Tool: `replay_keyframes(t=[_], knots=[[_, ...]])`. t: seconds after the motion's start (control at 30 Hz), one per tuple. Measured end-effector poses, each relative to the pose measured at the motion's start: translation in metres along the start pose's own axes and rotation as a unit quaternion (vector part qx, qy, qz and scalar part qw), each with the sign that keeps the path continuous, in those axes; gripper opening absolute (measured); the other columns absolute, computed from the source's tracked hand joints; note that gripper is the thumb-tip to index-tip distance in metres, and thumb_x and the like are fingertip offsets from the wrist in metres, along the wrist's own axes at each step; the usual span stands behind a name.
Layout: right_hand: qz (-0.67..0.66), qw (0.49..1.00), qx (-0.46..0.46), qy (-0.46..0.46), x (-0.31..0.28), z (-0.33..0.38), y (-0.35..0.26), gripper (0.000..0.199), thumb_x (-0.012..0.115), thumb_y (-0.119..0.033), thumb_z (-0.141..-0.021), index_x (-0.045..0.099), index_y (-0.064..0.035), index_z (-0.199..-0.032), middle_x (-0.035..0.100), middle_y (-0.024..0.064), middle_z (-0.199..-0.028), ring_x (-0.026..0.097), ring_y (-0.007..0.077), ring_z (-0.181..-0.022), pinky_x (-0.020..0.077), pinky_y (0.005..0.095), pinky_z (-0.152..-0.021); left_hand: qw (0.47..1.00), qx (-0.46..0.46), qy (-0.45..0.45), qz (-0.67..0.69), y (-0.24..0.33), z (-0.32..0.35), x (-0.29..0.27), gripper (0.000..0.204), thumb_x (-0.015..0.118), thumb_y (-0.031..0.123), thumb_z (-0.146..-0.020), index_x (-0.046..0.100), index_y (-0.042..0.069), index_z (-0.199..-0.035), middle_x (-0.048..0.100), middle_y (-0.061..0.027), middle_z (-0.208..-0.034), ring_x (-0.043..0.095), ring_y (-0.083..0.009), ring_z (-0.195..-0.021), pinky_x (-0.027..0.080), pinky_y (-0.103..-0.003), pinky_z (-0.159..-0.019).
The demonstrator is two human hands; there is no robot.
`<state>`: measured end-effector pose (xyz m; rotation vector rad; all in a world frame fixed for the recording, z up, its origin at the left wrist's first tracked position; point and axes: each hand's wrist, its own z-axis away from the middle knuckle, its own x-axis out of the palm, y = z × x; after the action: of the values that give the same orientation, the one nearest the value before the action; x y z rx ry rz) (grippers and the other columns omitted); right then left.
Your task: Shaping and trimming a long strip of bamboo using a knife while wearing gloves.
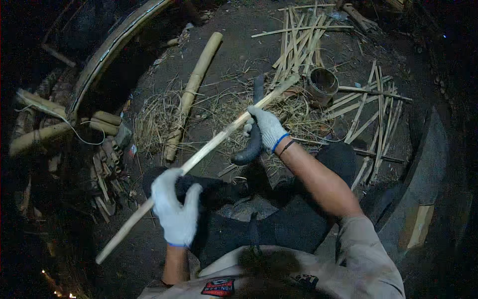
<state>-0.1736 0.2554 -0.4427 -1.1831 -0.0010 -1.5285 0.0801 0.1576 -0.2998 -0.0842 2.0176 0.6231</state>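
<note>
A long pale bamboo strip [214, 142] slants across my lap from lower left to upper right. My left hand [173, 207], in a white glove, holds its lower part from above, the thumb standing apart. My right hand [269, 128], gloved too, is closed around a dark knife with a thick, curved handle [246, 155]. The knife's dark blade [258, 89] points away from me and crosses the strip just beyond my right thumb, which lies against the strip. The right fingers are partly hidden behind the handle.
Curly shavings [214, 107] litter the ground ahead, beside a bamboo pole [199, 74]. Split strips lie in a far pile [301, 45] and a right-hand pile [383, 119], near a round container [322, 84]. Cut bamboo pieces [104, 122] lie at left; a dark board [423, 169] stands right.
</note>
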Motion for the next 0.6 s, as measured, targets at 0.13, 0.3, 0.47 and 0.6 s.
replay_keyframes(t=[0.13,0.3,0.47,0.6], knots=[[-0.032,0.999,-0.014,-0.024,-0.006,-0.002,-0.006,0.022,0.059,-0.023,-0.09,0.053,-0.0027,-0.087,0.054,0.0076,-0.061,0.055,0.0215,-0.048,0.05,0.0374,-0.046,0.719,-0.261,-0.234,0.601,-0.011,0.031,0.022,0.067,0.068,0.026,-0.083,0.035,-0.003,-0.134,0.048,-0.0207,-0.127,0.053,-0.0351,-0.112,0.04,-0.046,-0.101],[-0.047,0.996,0.007,-0.071,-0.003,0.004,-0.002,0.022,0.059,-0.024,-0.091,0.051,-0.0031,-0.089,0.054,0.0074,-0.066,0.054,0.0192,-0.05,0.0507,0.0363,-0.05,0.604,-0.191,0.133,0.762,-0.054,-0.035,0.022,0.089,0.06,0.062,-0.078,0.034,-0.004,-0.132,0.039,-0.0221,-0.137,0.037,-0.0373,-0.127,0.018,-0.051,-0.115],[-0.046,0.995,0.049,-0.071,0.0,-0.003,0.004,0.024,0.056,-0.027,-0.093,0.05,-0.0037,-0.091,0.053,0.0071,-0.066,0.052,0.0197,-0.051,0.0495,0.0375,-0.049,0.6,0.002,0.218,0.77,-0.075,-0.121,-0.014,0.051,0.026,0.052,-0.099,0.029,0.019,-0.06,0.023,0.0051,-0.055,0.027,-0.0132,-0.053,0.039,-0.036,-0.071],[-0.026,0.995,0.081,-0.056,-0.034,-0.037,0.021,0.02,0.058,-0.024,-0.092,0.054,-0.0043,-0.091,0.056,0.007,-0.067,0.053,0.0214,-0.055,0.05,0.0399,-0.054,0.613,0.072,0.134,0.775,-0.092,-0.187,-0.042,0.051,0.032,0.054,-0.096,0.031,0.018,-0.059,0.025,0.0032,-0.055,0.023,-0.0133,-0.05,0.021,-0.03,-0.046]])
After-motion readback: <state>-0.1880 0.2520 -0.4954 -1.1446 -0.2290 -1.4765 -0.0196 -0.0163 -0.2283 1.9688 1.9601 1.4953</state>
